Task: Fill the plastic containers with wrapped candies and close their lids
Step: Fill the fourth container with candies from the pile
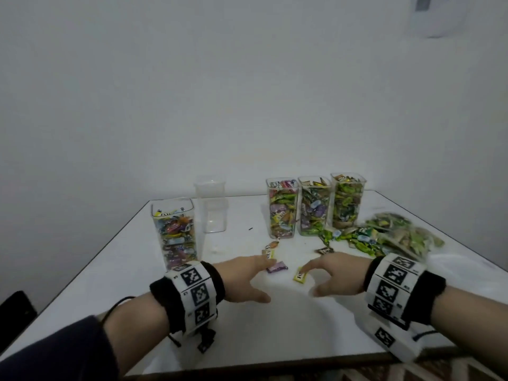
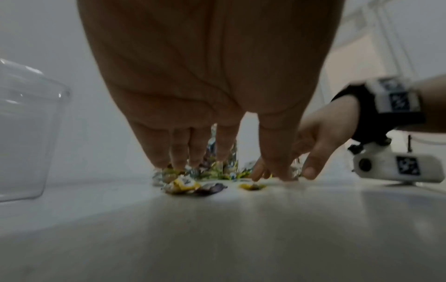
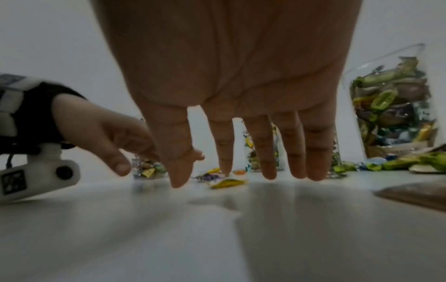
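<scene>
A white surface (image 1: 275,325) with a dark edge fills the near half of the scene, set against a plain pale wall (image 1: 220,92). High at the far right of that wall hangs a white, blurred fixture (image 1: 437,15); what it is cannot be told. At the near left, beside the surface's edge, a dark object (image 1: 15,312) shows in part. Along the near right edge a patterned floor covering (image 1: 439,371) is visible. A small dark speck (image 1: 250,229) lies on the surface.
</scene>
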Demonstrator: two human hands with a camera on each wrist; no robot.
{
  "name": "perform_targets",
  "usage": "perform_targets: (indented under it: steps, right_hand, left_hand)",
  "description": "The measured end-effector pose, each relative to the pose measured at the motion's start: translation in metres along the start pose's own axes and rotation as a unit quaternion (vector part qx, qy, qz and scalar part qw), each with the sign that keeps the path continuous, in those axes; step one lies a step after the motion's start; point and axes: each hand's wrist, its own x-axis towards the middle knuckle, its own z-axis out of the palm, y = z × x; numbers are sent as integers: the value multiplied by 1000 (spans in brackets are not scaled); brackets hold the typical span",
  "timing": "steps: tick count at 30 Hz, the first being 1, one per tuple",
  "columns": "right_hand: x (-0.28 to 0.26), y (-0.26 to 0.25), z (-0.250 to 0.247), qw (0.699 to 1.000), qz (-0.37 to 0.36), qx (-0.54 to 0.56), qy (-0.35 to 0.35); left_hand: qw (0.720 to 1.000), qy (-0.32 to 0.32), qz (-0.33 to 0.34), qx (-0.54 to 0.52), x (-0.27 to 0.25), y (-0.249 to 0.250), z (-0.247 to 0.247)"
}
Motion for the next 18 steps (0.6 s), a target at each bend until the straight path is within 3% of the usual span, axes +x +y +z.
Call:
perform_targets:
  steps: [10,14,18]
  right_hand:
    - [22,-3,9,999,-52,-10,10]
    - [25,9,3,999,-35,-13,8]
    - [29,31,-5,999,27,9,34]
  left_hand:
    - [999,-4,-21,47,79,0,4]
    - [997,-13,-29,63,92,-7,6]
    - [997,-15,-39,66,102,-13,2]
